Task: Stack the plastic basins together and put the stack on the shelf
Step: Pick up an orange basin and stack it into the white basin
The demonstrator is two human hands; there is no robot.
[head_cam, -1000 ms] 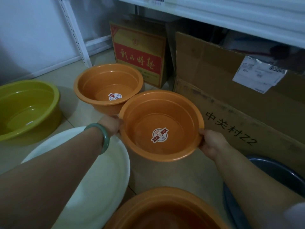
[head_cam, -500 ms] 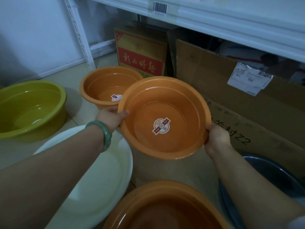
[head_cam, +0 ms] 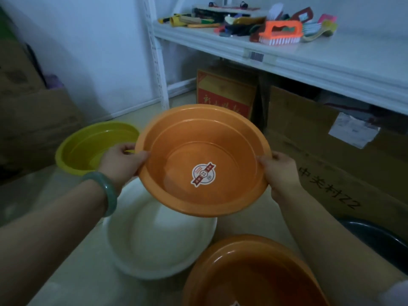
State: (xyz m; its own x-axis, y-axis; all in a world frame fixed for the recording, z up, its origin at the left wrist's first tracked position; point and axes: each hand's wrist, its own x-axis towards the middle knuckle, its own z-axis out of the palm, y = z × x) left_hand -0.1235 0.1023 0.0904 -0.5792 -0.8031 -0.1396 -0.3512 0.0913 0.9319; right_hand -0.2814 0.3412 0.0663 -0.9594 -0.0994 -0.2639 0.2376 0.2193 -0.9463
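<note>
- I have the round orange plastic basin [head_cam: 203,160] held up in the air, off the floor, tilted so its open mouth faces me; a red-and-white round sticker [head_cam: 203,174] sits on its inside bottom.
- My left hand [head_cam: 120,165] is clamped on the basin's left rim, thumb over the edge on the inside, with a pale green bangle [head_cam: 105,191] on that wrist.
- My right hand [head_cam: 281,173] is closed on the right rim in the same way, thumb lying along the top of the lip.
- Directly below the held basin a wide white plastic basin [head_cam: 154,244] lies on the pale floor [head_cam: 66,272].
- A yellow-green plastic basin [head_cam: 88,149] stands on the floor to the left, partly behind my left hand.
- A second orange plastic basin [head_cam: 249,277] is at the bottom edge, nearest me, touching or just beside the white one; I cannot tell which.
- A dark basin [head_cam: 379,239] shows behind my right forearm.
- The white metal shelf [head_cam: 320,60] runs above and to the right, with an orange-handled scrubbing brush [head_cam: 280,33] among a jumble of brushes and tools on it.
- Under the shelf stand a red and yellow printed carton [head_cam: 225,93] and a large brown cardboard box [head_cam: 331,155] with a white label.
</note>
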